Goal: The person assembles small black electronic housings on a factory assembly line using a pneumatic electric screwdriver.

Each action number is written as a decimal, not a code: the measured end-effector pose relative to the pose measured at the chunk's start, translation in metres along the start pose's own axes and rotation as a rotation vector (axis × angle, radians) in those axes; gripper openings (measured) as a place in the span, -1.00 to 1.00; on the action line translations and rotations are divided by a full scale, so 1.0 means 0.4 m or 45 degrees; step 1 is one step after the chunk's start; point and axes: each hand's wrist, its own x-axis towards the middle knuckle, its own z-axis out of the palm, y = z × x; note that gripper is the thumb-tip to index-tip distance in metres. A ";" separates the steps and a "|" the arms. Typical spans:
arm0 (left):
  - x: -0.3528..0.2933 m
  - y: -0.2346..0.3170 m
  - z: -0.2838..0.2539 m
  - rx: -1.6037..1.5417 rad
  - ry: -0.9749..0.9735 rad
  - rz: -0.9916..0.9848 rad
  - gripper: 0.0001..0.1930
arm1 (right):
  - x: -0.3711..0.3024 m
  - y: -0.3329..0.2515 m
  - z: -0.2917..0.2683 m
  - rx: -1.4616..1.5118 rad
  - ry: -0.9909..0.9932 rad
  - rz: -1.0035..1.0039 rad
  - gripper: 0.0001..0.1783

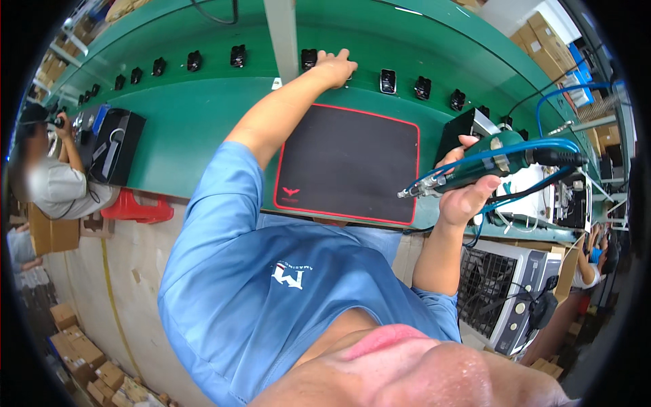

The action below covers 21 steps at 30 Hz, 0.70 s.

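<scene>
My left hand [333, 70] is stretched far out over the green conveyor belt, its fingers spread. A small black part [309, 59] sits just left of it, and another one with a pale rim [387, 81] stands to its right. What lies beneath the palm is mostly hidden; only a small pale edge shows. In my right hand [468, 193] is a green power screwdriver [491, 157], held nearly level with its metal tip pointing left over the right edge of a black mat [349, 163] with red edging. A blue air hose [536, 144] runs from the tool.
More black parts [194, 61] line the belt on both sides. A pale metal post [281, 37] rises beside my left forearm. On the green bench [176, 129] stands a black box [116, 146]; a co-worker [57, 176] is at far left. A fan unit [505, 292] stands lower right.
</scene>
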 end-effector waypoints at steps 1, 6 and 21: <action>-0.004 -0.004 0.002 -0.044 -0.013 -0.019 -0.39 | -0.001 -0.004 0.001 -0.014 -0.016 0.001 0.15; -0.177 0.048 0.000 -0.569 0.313 0.325 -0.43 | 0.013 0.000 -0.008 -0.098 0.018 0.020 0.16; -0.462 0.156 0.179 -1.045 0.487 0.495 -0.17 | 0.069 0.017 0.252 0.172 -0.145 -0.270 0.06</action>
